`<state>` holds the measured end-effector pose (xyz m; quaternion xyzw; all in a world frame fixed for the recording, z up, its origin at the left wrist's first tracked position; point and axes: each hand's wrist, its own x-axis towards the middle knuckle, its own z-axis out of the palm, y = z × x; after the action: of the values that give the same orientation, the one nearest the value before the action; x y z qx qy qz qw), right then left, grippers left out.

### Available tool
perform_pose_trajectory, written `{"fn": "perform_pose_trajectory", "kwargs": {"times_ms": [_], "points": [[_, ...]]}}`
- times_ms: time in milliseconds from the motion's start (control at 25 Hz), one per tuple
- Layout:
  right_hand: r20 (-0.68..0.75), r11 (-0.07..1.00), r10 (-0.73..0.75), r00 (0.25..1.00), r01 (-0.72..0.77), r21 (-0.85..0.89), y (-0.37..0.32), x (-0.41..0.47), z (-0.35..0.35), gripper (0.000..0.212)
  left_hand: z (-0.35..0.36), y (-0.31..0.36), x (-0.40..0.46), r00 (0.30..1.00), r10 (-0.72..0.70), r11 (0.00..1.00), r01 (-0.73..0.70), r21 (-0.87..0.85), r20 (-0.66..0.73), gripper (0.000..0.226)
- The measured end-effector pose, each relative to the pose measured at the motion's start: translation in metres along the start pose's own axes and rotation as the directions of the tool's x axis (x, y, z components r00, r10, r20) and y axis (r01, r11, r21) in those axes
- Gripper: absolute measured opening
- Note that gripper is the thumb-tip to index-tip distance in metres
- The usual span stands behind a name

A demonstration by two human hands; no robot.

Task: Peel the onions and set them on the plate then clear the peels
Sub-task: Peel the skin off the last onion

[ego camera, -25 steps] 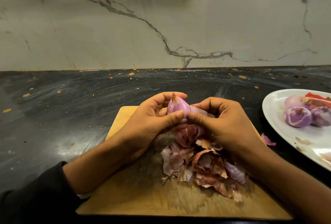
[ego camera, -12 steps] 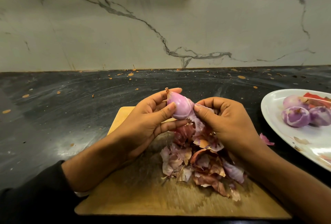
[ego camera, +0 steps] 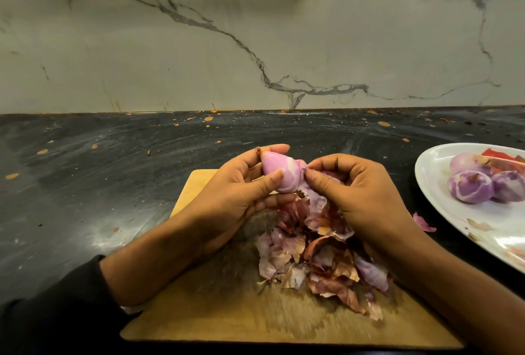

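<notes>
The left hand [ego camera: 235, 201] holds the onion [ego camera: 279, 174] up above the wooden board [ego camera: 227, 320]. Its thumb and fingers are curled around the onion. A moment ago the onion stood with its tip pointing up. Now it has tipped over, and the tip points to the left and away from the person. More of its smooth pink side shows than before. So the dry skin is coming off, and this onion looks nearly peeled.

Just to the right, the right hand [ego camera: 358, 195] pinches a loose flap of skin [ego camera: 315, 198] between its thumb and first finger. The flap is still joined to the onion and hangs down from it. The right hand has pulled it down and to the right. One more tug will likely free it.

Under both hands lies the pile of peels [ego camera: 318, 258] on the board. It has not been cleared yet, so that part of the job is still to come. One small pink peel [ego camera: 423, 222] lies on the dark worktop [ego camera: 99, 184], just right of the right hand.

Far to the right of the right hand sits the white plate [ego camera: 443, 207]. On it are three peeled onions [ego camera: 470, 187], close together. Behind them is something red [ego camera: 500, 157], but it is too hard to tell what it is. The onion in the hands should go there next.
</notes>
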<state>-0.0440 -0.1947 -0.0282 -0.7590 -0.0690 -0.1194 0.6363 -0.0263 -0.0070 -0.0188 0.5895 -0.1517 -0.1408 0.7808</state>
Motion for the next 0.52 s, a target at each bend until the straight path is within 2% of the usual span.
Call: {"fn": "perform_pose_trajectory", "kwargs": {"times_ms": [120, 280, 400, 520], "points": [[-0.028, 0.998, 0.053, 0.998, -0.052, 0.036, 0.004, 0.002, -0.001, 0.008, -0.0012, -0.0002, 0.0014, 1.0, -0.005, 0.998, 0.005, -0.055, -0.005, 0.047], [-0.108, 0.998, 0.061, 0.992, -0.065, -0.028, 0.0084, 0.0041, -0.0066, 0.011, -0.0016, -0.0008, 0.0018, 1.0, -0.004, 0.997, 0.006, -0.08, 0.016, 0.049], [-0.095, 0.997, 0.06, 0.994, -0.065, -0.048, 0.006, 0.0022, -0.0067, 0.021, -0.0021, -0.0014, 0.0019, 0.999, -0.002, 0.998, 0.006, -0.067, 0.045, 0.05], [-0.026, 0.997, 0.072, 0.997, -0.072, 0.01, 0.0005, -0.0001, -0.0029, 0.025, -0.0032, -0.0009, 0.0011, 1.0, 0.001, 0.999, 0.001, -0.038, 0.031, 0.05]]}}
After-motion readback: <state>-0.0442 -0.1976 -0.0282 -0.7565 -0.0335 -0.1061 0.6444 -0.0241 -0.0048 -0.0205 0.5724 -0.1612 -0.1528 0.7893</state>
